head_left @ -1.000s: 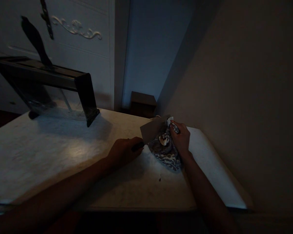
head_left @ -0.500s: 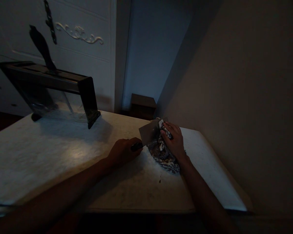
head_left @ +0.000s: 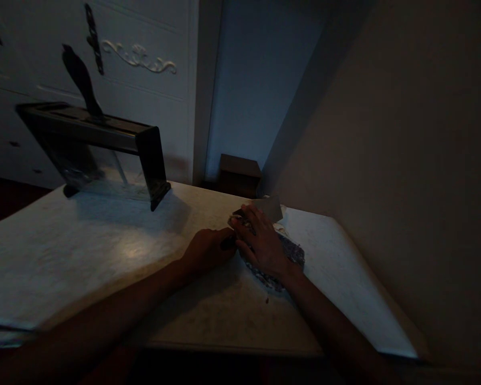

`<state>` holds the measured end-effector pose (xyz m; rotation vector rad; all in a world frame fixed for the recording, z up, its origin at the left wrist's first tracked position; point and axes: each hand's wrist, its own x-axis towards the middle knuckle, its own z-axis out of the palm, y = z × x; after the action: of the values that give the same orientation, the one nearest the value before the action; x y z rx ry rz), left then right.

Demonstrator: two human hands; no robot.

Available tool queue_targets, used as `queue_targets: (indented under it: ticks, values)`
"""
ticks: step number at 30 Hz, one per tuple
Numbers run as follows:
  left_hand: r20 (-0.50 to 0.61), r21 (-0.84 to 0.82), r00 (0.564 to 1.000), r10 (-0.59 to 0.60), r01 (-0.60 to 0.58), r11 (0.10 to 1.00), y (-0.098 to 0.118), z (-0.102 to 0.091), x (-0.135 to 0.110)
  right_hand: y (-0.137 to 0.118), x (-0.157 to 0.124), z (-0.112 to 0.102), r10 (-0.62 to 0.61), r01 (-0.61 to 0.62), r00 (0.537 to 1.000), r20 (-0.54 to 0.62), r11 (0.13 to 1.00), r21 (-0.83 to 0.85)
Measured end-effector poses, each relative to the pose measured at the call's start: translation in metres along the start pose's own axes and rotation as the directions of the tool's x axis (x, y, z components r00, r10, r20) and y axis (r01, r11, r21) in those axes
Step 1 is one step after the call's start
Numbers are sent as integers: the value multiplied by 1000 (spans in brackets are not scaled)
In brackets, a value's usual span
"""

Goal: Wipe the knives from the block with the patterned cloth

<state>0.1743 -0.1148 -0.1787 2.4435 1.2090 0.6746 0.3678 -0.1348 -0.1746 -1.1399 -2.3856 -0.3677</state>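
Observation:
In dim light my left hand (head_left: 208,248) is closed round the dark handle of a cleaver (head_left: 270,207), whose broad grey blade shows behind my right hand. My right hand (head_left: 260,243) lies over a patterned cloth (head_left: 291,251) on the pale countertop (head_left: 104,256), its fingers curled on the cloth's left end, pressing it against the blade near the handle. Most of the blade is hidden under the hand and cloth.
A dark knife rack (head_left: 100,141) with a clear front stands at the back left, one knife handle (head_left: 80,80) sticking up from it. A small brown box (head_left: 238,172) sits behind the counter. A plain wall runs along the right.
My right hand has slid the cloth leftward along the blade, from its far tip toward the handle. The blade has dropped lower and is now mostly covered. My left hand has kept its grip.

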Motion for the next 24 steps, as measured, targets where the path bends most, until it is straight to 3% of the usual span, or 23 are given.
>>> queue_targets:
  ticks: [13, 19, 24]
  values:
    - [5, -16, 998, 67, -67, 998, -5, 4, -2, 11, 4, 6, 213, -220, 973, -91, 973, -73]
    - [-74, -38, 990, 123, -126, 991, -9, 7, -3, 31, -1, 12, 357, -368, 913, -195, 930, -21]
    - [-87, -48, 987, 136, -141, 989, -10, 7, -3, 53, -10, 11, 466, -462, 838, -286, 883, 83]
